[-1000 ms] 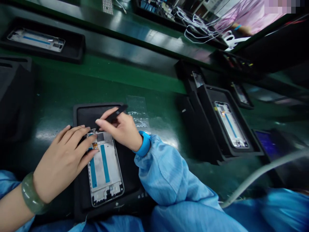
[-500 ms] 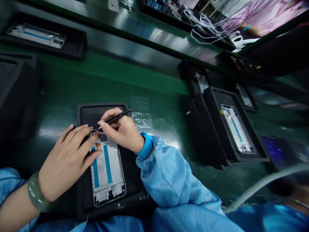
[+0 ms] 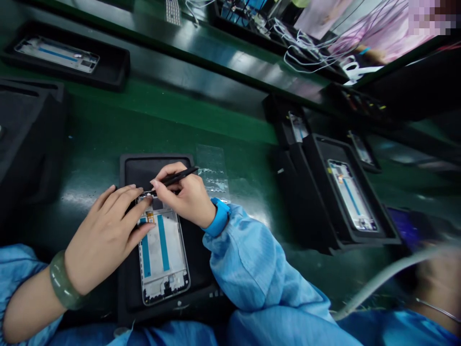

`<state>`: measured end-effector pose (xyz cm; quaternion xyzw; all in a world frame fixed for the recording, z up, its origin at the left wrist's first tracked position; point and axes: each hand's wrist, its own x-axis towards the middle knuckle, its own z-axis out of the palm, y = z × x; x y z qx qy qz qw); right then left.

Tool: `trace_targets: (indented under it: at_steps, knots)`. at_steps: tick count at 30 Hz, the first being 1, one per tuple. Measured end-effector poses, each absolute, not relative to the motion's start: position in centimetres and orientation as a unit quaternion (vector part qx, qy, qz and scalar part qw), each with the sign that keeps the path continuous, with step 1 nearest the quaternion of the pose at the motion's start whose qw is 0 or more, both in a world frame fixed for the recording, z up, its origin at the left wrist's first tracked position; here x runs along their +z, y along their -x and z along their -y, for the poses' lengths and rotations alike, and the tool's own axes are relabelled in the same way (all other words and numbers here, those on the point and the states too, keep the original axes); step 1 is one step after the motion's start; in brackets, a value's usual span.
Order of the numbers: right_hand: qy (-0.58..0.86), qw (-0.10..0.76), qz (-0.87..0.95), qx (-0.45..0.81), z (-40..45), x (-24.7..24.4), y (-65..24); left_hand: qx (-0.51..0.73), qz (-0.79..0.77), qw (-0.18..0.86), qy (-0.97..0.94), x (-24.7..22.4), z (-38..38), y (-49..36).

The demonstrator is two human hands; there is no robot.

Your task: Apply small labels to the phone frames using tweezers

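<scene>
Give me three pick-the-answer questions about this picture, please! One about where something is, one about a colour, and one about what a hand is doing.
1. Where is the phone frame lying?
A. On the person's lap
B. In a black tray
C. On top of the clear plastic sheet

2. What colour are the two long strips on the phone frame?
A. Red
B. Yellow
C. Blue

3. What is the right hand holding?
A. Black tweezers
B. A white cable
C. Nothing

Answers:
1. B, because the frame sits inside the tray's raised black edge.
2. C, because both strips are clearly blue against the white frame.
3. A, because its thumb and fingers pinch the tweezers near the top of the frame.
</scene>
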<state>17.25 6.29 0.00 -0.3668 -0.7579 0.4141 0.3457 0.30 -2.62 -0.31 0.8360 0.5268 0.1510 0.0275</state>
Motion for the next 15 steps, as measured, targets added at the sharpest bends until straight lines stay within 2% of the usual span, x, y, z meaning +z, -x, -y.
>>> trace_targets:
  at_steps: [9,13,15]
  knots:
    - [0.344,0.349,0.796,0.354,-6.27,-0.16,-17.26,0.159,-0.527,0.024,-0.834,-0.33,2.58,-0.41]
    - [0.329,0.346,0.834,0.276,-6.09,0.15,-17.05,0.164,-0.526,0.022,-0.834,-0.42,2.51,-0.38]
    - [0.312,0.319,0.863,0.237,-5.74,0.47,-16.99,0.16,-0.525,0.021,-0.836,-0.35,2.48,-0.34]
